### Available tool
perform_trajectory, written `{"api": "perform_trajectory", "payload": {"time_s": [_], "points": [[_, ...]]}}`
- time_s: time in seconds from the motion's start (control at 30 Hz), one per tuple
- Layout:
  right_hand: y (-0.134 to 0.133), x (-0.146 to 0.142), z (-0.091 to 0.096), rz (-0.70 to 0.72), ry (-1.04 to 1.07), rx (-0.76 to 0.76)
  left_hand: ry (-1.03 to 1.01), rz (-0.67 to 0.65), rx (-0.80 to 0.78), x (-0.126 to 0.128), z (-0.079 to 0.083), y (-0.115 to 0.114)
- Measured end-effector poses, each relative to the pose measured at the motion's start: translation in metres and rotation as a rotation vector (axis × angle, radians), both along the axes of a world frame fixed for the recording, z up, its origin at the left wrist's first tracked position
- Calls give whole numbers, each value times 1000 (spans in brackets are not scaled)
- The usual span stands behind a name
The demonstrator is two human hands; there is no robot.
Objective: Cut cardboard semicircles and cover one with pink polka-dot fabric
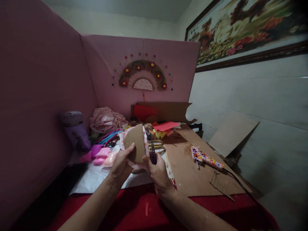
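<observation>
Between my two hands is a half-round piece of brown cardboard, tilted up, with pink-and-white fabric showing around its edges. My left hand is closed on its lower left side, thumb lying flat on the bare cardboard. At the lower right edge, my right hand is closed, its thumb against the cardboard and fabric. A dark, narrow pointed tool rises beside the right fingers; whether they hold it is unclear. Just behind lie gold loop handles, apparently scissors.
Pink packets, a purple tumbler and crumpled fabric stand on the left. A flower-patterned glue gun with a cord rests on a cardboard sheet at right. A decorated fan is pinned to the pink panel.
</observation>
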State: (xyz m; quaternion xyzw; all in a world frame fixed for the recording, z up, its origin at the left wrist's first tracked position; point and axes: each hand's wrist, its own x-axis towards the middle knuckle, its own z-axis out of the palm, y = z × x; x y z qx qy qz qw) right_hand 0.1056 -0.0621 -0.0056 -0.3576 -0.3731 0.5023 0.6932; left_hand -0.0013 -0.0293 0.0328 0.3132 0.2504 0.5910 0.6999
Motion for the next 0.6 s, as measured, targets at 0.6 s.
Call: {"api": "perform_trajectory", "payload": {"time_s": [0.6], "points": [[-16,10,9,0,-276,66,-10,-33,259,-24,24,-1]]}}
